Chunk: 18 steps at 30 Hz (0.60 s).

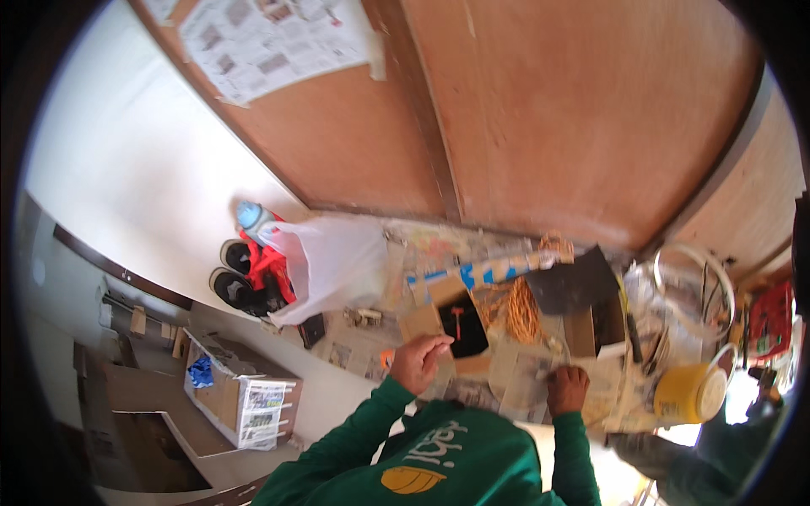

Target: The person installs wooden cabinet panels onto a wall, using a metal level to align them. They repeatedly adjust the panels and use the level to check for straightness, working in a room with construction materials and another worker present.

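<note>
My left hand [420, 361] is raised at the near side of an open cardboard box [419, 323], its fingers curled together; anything in them is hidden. A small red T-shaped object [457, 322] shows against the box's dark inside. Just left of that hand is a small orange item [386, 358], its kind unclear. My right hand [568, 390] is closed, knuckles up, at the edge of a pale sheet [516, 371] over the newspaper-covered surface. I cannot make out what it grips, if anything. Orange cord [523, 312] lies bundled beyond it.
A second box [580, 331] with a dark flap [574, 282] stands beyond my right hand. A yellow bucket [688, 394] and a pale hose coil [693, 291] are at right. A white plastic bag [333, 266], dark shoes [232, 287] and a blue-capped bottle [251, 215] are at left.
</note>
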Available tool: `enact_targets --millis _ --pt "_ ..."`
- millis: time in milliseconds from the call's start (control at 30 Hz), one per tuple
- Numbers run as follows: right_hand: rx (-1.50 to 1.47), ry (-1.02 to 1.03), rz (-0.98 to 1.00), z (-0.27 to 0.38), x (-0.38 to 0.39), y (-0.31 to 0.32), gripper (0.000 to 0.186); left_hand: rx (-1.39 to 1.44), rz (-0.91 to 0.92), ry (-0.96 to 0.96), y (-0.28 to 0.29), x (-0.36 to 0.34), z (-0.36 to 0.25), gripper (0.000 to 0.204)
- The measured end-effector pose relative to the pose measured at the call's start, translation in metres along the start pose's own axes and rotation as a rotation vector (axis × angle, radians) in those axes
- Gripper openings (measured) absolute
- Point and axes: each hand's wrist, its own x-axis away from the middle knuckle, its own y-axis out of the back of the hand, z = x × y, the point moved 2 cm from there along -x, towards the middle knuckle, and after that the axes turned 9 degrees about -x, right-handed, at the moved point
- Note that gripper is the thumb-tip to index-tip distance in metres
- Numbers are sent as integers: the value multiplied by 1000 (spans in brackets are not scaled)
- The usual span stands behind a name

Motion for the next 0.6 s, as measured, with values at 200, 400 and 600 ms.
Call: enact_targets --millis 200,400,600 --pt "-71 -46 -136 36 -24 44 14 -1 -131 60 37 -3 8 15" --pt "-242 28 -505 117 -40 112 18 128 -365 -77 70 -109 24 23" --pt "-420 -196 -249 184 -25 85 24 412 -354 29 132 -176 -1 36"
